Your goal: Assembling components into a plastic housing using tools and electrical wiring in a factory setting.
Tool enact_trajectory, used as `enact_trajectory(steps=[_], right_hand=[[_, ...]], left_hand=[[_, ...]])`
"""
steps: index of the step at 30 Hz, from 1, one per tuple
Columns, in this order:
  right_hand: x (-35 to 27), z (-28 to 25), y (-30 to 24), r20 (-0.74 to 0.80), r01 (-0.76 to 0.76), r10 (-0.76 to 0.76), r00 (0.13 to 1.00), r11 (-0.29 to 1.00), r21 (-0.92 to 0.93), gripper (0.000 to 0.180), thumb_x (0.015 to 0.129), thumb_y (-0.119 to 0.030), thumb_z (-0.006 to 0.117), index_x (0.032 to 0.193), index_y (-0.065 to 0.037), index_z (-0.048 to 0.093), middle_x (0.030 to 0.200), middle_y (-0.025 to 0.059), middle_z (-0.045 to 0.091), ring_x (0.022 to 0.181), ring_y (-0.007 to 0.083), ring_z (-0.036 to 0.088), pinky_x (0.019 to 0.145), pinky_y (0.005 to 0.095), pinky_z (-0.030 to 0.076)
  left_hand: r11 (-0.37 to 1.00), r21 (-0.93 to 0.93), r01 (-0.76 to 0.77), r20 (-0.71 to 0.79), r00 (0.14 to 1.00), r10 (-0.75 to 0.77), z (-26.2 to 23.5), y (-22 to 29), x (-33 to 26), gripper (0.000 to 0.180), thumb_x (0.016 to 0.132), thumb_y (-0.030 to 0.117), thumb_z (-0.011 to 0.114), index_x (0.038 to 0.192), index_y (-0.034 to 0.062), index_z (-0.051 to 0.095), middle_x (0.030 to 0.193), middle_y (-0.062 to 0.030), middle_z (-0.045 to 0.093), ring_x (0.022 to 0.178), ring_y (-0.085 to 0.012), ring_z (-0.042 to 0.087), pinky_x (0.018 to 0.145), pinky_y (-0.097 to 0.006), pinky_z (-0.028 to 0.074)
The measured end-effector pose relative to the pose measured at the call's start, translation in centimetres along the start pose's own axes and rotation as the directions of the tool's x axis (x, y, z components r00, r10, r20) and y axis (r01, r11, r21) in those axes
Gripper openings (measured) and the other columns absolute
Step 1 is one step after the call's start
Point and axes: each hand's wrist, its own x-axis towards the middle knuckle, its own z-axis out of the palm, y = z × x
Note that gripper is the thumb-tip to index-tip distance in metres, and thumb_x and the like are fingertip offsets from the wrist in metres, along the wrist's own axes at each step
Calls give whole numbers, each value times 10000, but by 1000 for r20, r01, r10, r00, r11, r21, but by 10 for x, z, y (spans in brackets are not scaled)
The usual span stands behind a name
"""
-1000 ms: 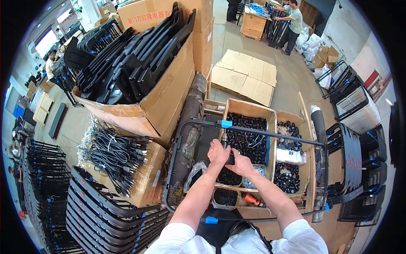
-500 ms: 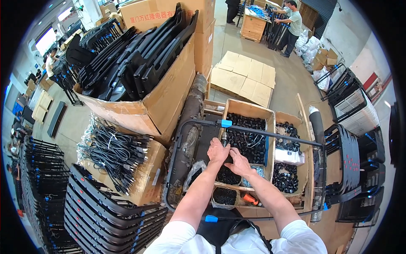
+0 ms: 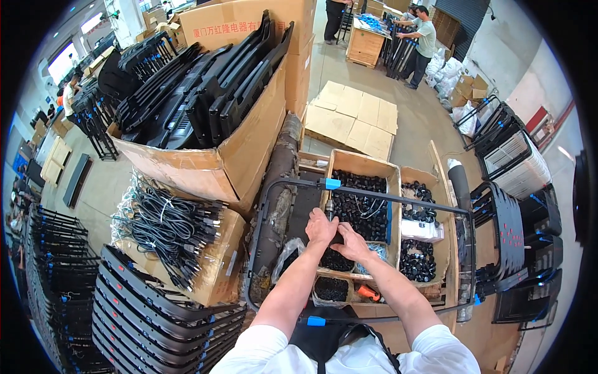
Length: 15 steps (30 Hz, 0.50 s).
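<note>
A black rectangular tube frame (image 3: 398,199) with blue clips (image 3: 332,184) lies across the bins in front of me. Inside its outline my hands are close together. My left hand (image 3: 321,227) is closed around a dark cylindrical thing (image 3: 329,208), whose far end shows beyond my fingers near the frame's far bar; its kind is unclear. Against it from the right, my right hand (image 3: 352,242) is bent, fingers curled toward the left hand; what its fingertips grip is hidden. Under and beyond the hands, a wooden bin (image 3: 397,171) holds many small black parts (image 3: 361,218).
Right of it stands another bin of black parts (image 3: 418,260) with a white box (image 3: 423,230). An orange-handled tool (image 3: 370,293) lies nearby. Bundled black cables (image 3: 171,218) top a carton at left, behind stacked black frames (image 3: 143,305). A large carton (image 3: 180,171) holds black panels.
My hands stay in nearly the same place and pose on the dark thing. The view has shifted slightly, so the surroundings sit a little differently.
</note>
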Motion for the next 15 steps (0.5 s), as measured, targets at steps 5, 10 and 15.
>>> enact_trajectory(steps=[5, 10, 15], right_hand=[[-3, 3, 0, -19, 24, -24, 1000, 1000, 0, 671, 821, -223, 841, 1388, -28, 541, 1386, 168, 549, 1256, 406, 592, 1027, 464, 521], [-10, 9, -2, -37, -4, 5, 999, 1000, 10, 645, 821, -237, 830, 1369, -50, 545, 1397, 177, 545, 1237, 434, 605, 1015, 489, 530], [-29, 12, -15, -121, -24, 16, 993, 998, -66, 649, 812, -254, 836, 1358, -52, 548, 1411, 169, 534, 1199, 434, 626, 998, 500, 539]], left_hand=[[1000, 10, 0, 19, 1000, 0, -1, -1, -3, 639, 818, 454, 826, 1183, 19, 531, 1214, -226, 663, 1118, -425, 688, 947, -517, 564], [999, 27, -22, 22, 1000, 22, -5, -2, -9, 622, 838, 439, 832, 1177, 13, 530, 1222, -221, 651, 1135, -417, 682, 943, -507, 565], [999, -2, -53, -27, 998, 53, -10, -9, -24, 642, 828, 465, 833, 1165, -3, 550, 1210, -232, 657, 1122, -432, 680, 955, -514, 552]])
